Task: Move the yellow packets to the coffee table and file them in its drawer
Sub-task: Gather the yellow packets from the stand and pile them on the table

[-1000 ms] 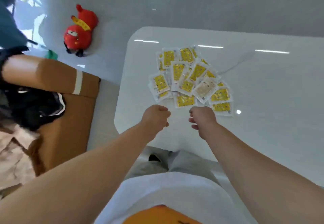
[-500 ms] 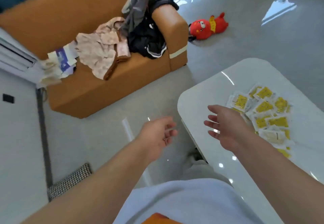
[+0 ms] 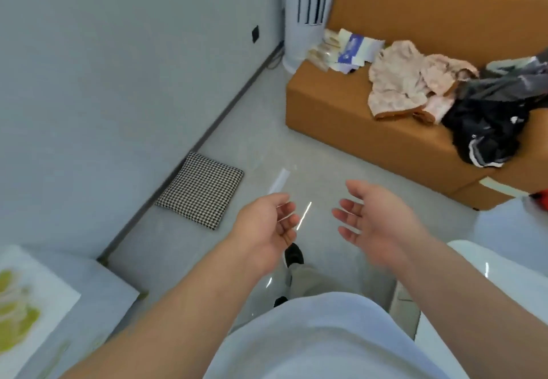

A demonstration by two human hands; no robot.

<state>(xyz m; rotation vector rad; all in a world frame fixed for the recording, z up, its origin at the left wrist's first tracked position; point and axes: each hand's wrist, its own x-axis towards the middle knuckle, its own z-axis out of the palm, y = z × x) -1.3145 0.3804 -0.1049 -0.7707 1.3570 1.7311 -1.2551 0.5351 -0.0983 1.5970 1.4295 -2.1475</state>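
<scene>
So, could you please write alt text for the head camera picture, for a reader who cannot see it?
A person's left hand and right hand hang open and empty over a grey floor, palms facing each other. Beyond them stands an orange sofa with clothes heaped on it, and a checked cushion lies on the floor by the wall.

Clothes [image 3: 421, 82] on sofa [image 3: 355, 120] (cushion [image 3: 201, 190] left, on floor).
</scene>
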